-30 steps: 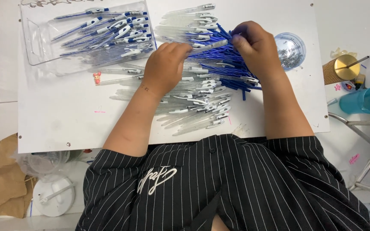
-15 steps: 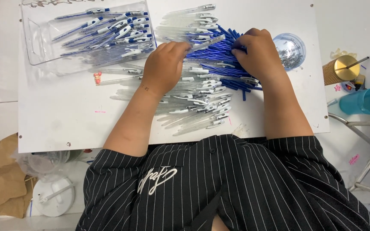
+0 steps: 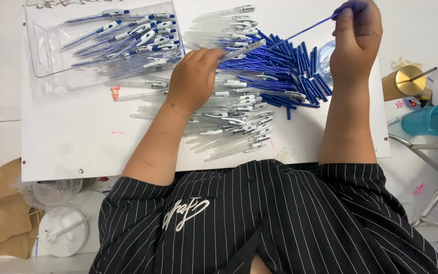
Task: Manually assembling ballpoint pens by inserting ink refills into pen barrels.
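Nearest the body, a heap of clear pen barrels [image 3: 234, 127] is spread on the white table [image 3: 77, 147]. Just beyond that heap, the left hand [image 3: 193, 81] is closed on one clear barrel [image 3: 243, 49], whose long axis runs up and to the right, its open end pointed toward the right hand. To the right of the heap, a pile of blue refills [image 3: 285, 76] is seen. Beyond that pile, the right hand [image 3: 356, 43] is raised with fingers pinched on a thin blue refill [image 3: 307, 29], which slants down-left toward the barrel's end; the two tips are near but apart. Left of the heap and farther off, assembled pens are held in a clear tray [image 3: 41, 50].
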